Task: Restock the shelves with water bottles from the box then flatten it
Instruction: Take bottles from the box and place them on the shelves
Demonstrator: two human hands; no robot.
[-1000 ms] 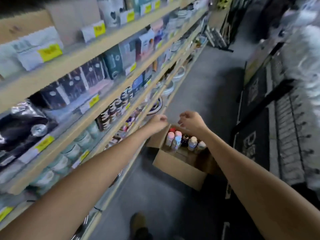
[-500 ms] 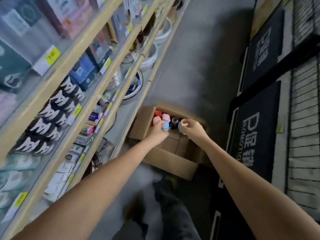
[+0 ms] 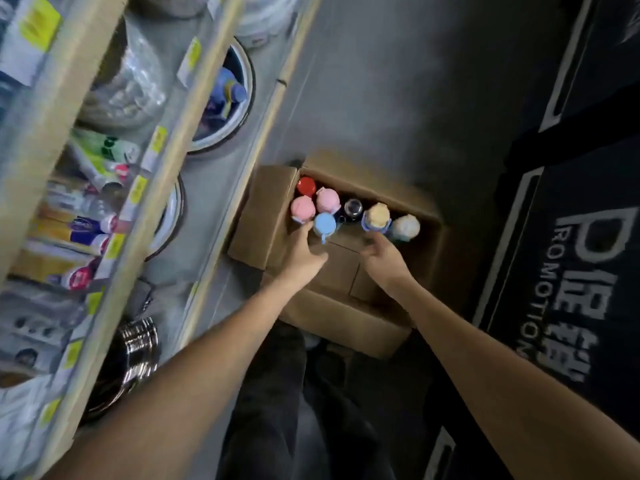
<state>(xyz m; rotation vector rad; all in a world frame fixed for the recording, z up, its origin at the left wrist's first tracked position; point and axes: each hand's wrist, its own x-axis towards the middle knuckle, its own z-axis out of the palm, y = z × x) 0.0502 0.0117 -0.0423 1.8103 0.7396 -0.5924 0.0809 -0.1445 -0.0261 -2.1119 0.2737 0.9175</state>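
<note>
The box (image 3: 343, 323) sits on the floor (image 3: 398, 98) at the foot of the shelves (image 3: 162, 202), its open top up and one flap (image 3: 263, 216) folded out toward them. Seven bottles (image 3: 327, 199) stand in it, packed along its far wall: a red cap (image 3: 306, 186) in the corner by the flap, two pink, then the blue bottle (image 3: 325, 223), a dark one, the tan bottle (image 3: 378, 214) and a pale one at the other end.

My left hand (image 3: 304, 249) reaches in with its fingertips against the blue bottle; blur keeps me from telling whether I grip it. My right hand (image 3: 382, 254) hangs just short of the tan bottle, fingers loosely curled round nothing.

Half a second ago both hands lay over the caps, the left covering the blue one. Now they sit on my side of the row, and every cap shows. The box also looms nearer.

The bottles stand upright, long axes vertical, caps toward me. The row runs from the shelves out toward the black mat (image 3: 571, 289).
</note>
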